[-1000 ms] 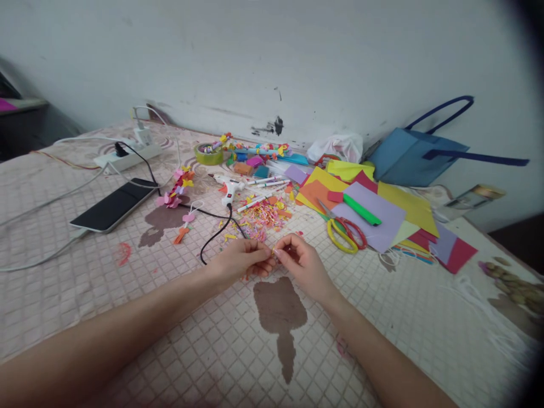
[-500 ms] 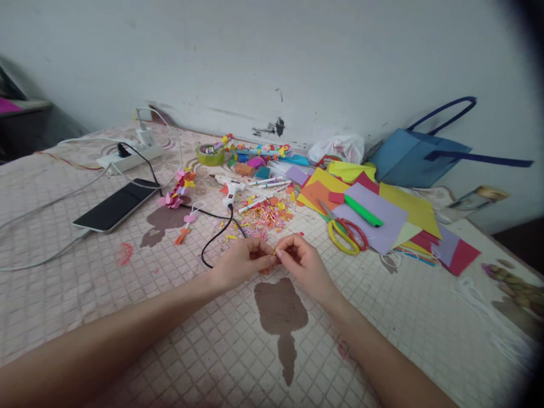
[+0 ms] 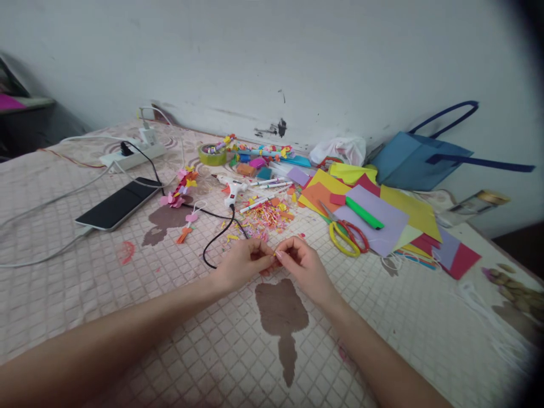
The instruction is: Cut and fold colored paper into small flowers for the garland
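My left hand (image 3: 244,262) and my right hand (image 3: 304,265) meet fingertip to fingertip over the middle of the cloth. Both are closed in a pinch on a tiny yellow piece (image 3: 274,254), mostly hidden by the fingers; its exact kind is too small to tell. Just beyond the hands lies a heap of coloured paper shreds (image 3: 266,218). A white glue gun (image 3: 233,190) rests behind that heap, its black cord (image 3: 205,252) curling toward my left hand. Scissors with yellow and red handles (image 3: 348,238) lie to the right of my right hand.
Coloured sheets (image 3: 374,209) with a green cutter-like tool (image 3: 364,213) spread at the right, before a blue bag (image 3: 420,161). To the left are a phone-like black device (image 3: 121,205), a power strip (image 3: 134,156) and cables. Green tape (image 3: 212,154) stands near the wall.
The view has shifted slightly, so the background sits a little lower and to the right. Both hands keep nearly the same pinch, with only slight movement at the fingertips.
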Available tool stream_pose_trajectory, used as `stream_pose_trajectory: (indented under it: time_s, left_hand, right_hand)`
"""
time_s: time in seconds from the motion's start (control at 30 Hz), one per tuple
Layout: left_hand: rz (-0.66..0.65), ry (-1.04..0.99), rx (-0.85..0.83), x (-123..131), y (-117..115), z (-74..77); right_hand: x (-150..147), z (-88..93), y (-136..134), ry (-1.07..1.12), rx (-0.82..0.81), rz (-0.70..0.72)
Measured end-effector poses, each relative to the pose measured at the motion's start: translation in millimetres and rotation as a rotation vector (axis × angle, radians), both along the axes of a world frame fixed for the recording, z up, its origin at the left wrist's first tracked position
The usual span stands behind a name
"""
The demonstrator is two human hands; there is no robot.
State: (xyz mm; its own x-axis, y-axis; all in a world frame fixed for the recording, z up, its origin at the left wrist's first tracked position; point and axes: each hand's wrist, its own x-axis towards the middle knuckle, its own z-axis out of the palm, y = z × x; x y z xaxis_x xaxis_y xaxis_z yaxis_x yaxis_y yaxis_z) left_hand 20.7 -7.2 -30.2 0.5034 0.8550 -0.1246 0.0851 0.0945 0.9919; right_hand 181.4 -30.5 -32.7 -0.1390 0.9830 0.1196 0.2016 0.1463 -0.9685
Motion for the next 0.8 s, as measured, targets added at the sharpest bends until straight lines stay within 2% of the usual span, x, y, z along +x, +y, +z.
stream_pose_trajectory:
  time_s: [0.2, 0.37, 0.5, 0.6, 0.8]
  left_hand:
    - [0.008, -0.037, -0.060, 1.1, 0.5, 2.4]
    - [0.044, -0.109, -0.088, 0.3, -1.9, 9.2]
    - [0.063, -0.158, -0.108, 0.6, -2.9, 11.6]
    - [0.053, -0.159, -0.097, 1.3, -2.0, 9.8]
    - [0.058, -0.065, 0.037, 0.7, -1.8, 6.8]
  right_hand:
    - [-1.6, 0.0, -0.7, 0.017, 0.008, -0.010]
    - [-3.0, 1.0, 0.2, 0.234, -0.046, -0.029]
    - [-1.2, 2.2, 0.4, 0.209, -0.092, 0.021]
    - [-0.6, 2.6, -0.2, 0.175, -0.085, 0.056]
    - [-2.4, 4.3, -0.9, 0.156, -0.073, 0.002]
